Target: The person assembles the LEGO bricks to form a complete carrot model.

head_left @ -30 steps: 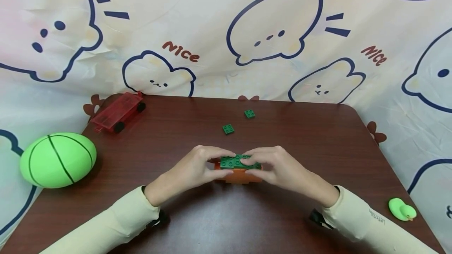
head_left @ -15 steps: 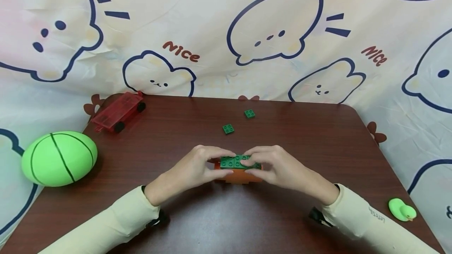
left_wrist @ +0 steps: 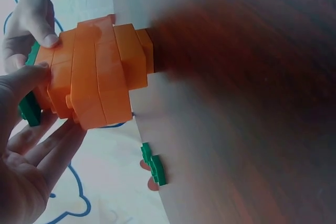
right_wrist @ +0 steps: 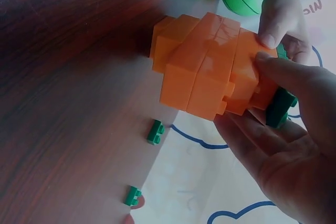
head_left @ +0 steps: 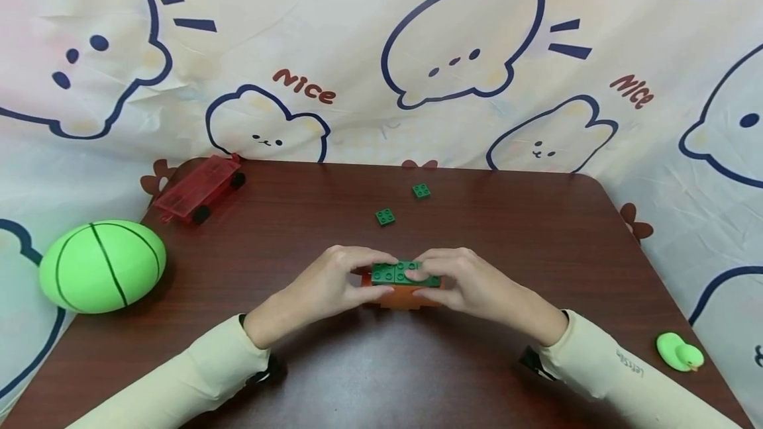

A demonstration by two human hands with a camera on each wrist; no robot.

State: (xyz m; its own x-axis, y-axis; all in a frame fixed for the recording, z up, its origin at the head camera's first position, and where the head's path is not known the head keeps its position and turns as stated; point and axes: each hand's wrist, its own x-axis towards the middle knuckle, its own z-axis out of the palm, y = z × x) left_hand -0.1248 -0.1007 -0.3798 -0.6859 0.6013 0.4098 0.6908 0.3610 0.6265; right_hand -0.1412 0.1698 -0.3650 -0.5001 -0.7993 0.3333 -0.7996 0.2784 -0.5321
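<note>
An orange stack of toy building bricks (head_left: 404, 299) stands on the table before me, stepped and narrower toward its base in the wrist views. Green studded bricks (head_left: 384, 275) lie in a row across its top. My left hand (head_left: 340, 280) holds the left end, thumb on the near side and fingers on the far side. At the other end my right hand (head_left: 471, 281) grips the stack the same way, one finger lying over the green bricks. The thumb of each hand rests against the upper orange layers (left_wrist: 63, 59). Fingers partly hide the right green bricks.
Two small green bricks lie beyond the stack, one nearer (head_left: 385, 217) and one farther (head_left: 421, 190). A green ball (head_left: 102, 267) and a red transparent toy wagon (head_left: 199, 189) are at the left. A green toy duck (head_left: 679, 352) sits near the table's right edge.
The green ball has rolled slightly to the right. My right hand has shifted a little to the left while still holding the stack; my left hand has hardly moved.
</note>
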